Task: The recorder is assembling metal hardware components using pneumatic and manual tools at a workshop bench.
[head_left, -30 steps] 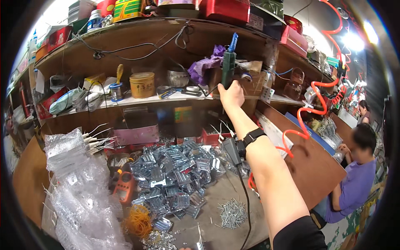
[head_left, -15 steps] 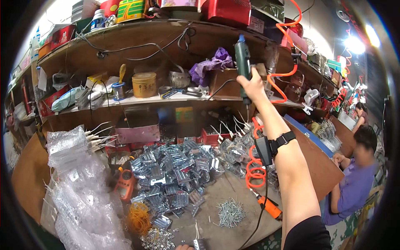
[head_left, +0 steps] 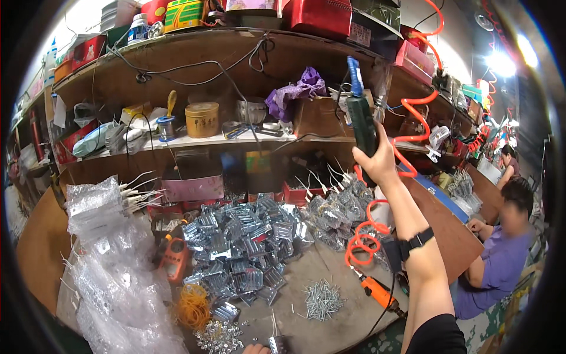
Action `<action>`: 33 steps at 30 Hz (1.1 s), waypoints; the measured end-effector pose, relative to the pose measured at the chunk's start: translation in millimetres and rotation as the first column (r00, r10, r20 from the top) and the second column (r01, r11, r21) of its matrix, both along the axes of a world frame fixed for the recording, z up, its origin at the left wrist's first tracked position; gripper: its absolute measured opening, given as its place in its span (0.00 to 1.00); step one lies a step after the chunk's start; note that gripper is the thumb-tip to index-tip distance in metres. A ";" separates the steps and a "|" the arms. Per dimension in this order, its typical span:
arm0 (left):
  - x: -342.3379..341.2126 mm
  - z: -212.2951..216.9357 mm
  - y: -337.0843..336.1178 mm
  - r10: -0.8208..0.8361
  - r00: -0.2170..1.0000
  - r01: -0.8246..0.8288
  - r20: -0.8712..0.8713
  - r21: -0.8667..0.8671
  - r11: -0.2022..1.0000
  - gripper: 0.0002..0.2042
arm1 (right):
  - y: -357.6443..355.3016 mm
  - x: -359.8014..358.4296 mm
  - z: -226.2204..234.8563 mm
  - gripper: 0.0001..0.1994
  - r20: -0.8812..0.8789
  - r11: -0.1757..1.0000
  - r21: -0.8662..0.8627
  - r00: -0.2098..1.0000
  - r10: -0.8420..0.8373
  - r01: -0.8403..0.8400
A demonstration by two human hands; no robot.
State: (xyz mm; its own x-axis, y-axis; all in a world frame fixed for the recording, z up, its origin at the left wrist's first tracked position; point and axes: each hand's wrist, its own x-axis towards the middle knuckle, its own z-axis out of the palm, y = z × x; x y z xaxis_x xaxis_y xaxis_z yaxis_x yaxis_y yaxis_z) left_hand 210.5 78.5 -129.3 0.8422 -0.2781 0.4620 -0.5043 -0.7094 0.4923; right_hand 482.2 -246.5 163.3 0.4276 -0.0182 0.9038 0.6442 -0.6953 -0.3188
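My right hand [head_left: 377, 156] is raised at the right, wrapped around a dark green electric screwdriver [head_left: 361, 121] with a blue top, which stands roughly upright before the shelf. Its lower tip is not clearly visible. At the bottom edge my left hand [head_left: 257, 349] shows only in part, fingers against a small metal housing [head_left: 277, 344] with white wires rising from it. Near it are a heap of small nuts [head_left: 218, 337] and a pile of screws [head_left: 323, 300]. Beyond lies a big pile of shiny metal brackets [head_left: 242, 248].
Bubble-wrapped parts [head_left: 124, 277] fill the left. An orange multimeter [head_left: 174, 258] and yellow rubber bands [head_left: 194, 307] flank the pile. An orange air tool [head_left: 380, 295] on a coiled hose [head_left: 362, 239] lies at the right. A person in purple [head_left: 501, 265] sits beyond the partition.
My right hand has moved right and lower with the screwdriver. The coiled hose has swung to the right. My left hand stays by the metal housing at the bottom edge.
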 end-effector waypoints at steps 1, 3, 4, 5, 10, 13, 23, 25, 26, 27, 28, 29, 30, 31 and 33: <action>-1.3 2.1 -0.2 -0.015 1.000 0.015 -0.002 0.018 1.000 0.16 | -3.0 -7.0 -7.8 0.27 -0.022 0.999 0.007 0.999 0.043 -0.043; 5.1 5.9 -0.2 -0.044 0.999 0.044 0.012 0.010 0.999 0.17 | -7.0 -35.6 -20.3 0.24 -0.133 0.930 0.286 0.951 0.279 -0.232; 8.2 7.1 -1.6 -0.056 0.997 0.056 -0.054 -0.001 0.998 0.17 | 10.2 -64.3 -13.4 0.22 -0.156 0.832 0.426 0.877 0.454 -0.354; 11.8 7.6 -2.8 -0.084 0.990 0.084 -0.115 -0.007 0.996 0.17 | 10.1 -81.8 -17.0 0.25 -0.114 0.747 0.465 0.804 0.584 -0.476; 16.7 6.8 0.6 -0.129 0.981 0.126 -0.143 -0.030 0.992 0.09 | 37.0 -181.1 -47.5 0.44 -0.235 0.349 0.893 0.369 0.899 -0.282; 14.3 -0.6 6.7 -0.146 0.974 0.133 -0.172 -0.084 0.988 0.15 | 39.1 -206.6 -102.6 0.41 -0.133 0.229 0.916 0.289 0.948 -0.329; 6.2 -5.7 -0.8 0.010 0.983 -0.040 -0.182 -0.158 0.987 0.11 | 25.7 -255.1 -181.6 0.38 0.257 -0.209 0.964 0.369 0.893 -0.165; 1.4 19.1 -8.5 -0.005 0.967 0.008 -0.254 0.011 1.000 0.12 | 19.1 -256.2 -197.0 0.41 0.294 -0.239 0.951 0.331 0.897 -0.197; 3.1 17.2 -12.4 0.000 0.998 0.002 -0.057 0.026 1.000 0.08 | 26.0 -257.6 -194.1 0.39 0.318 -0.283 0.947 0.355 0.879 -0.150; 1.9 20.5 -13.0 -0.002 0.998 0.005 -0.064 0.055 0.998 0.08 | 32.8 -259.3 -190.6 0.36 0.336 -0.324 0.941 0.380 0.862 -0.098; 4.0 22.3 -17.9 -0.020 1.000 0.021 -0.018 0.065 0.998 0.10 | 33.8 -261.0 -199.6 0.35 0.265 -0.247 0.964 0.456 0.849 -0.100; 5.4 19.3 -17.7 -0.032 0.999 0.032 -0.014 0.048 0.998 0.11 | 34.6 -258.9 -210.2 0.33 0.192 -0.161 0.981 0.520 0.832 -0.104; 4.8 21.9 -19.6 -0.023 0.999 0.026 -0.033 0.077 0.997 0.12 | 37.3 -257.3 -219.8 0.30 0.142 -0.159 0.987 0.586 0.798 -0.024; 5.5 24.6 -21.8 -0.025 0.998 0.028 -0.059 0.052 0.998 0.11 | 41.8 -255.1 -228.1 0.28 0.082 -0.153 0.987 0.651 0.754 0.052; 7.4 29.5 -21.9 -0.012 0.994 0.016 -0.111 0.039 0.999 0.11 | 55.9 -244.9 -240.7 0.24 0.058 -0.202 0.973 0.717 0.695 0.116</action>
State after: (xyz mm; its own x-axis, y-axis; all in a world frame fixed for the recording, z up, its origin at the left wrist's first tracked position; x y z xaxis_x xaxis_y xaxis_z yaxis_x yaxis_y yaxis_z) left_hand 217.9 56.6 -99.8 0.8832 -0.3067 0.3548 -0.4587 -0.7226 0.5172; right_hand 237.3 -190.6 -77.4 0.9257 -0.3233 -0.1964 0.1619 0.8077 -0.5669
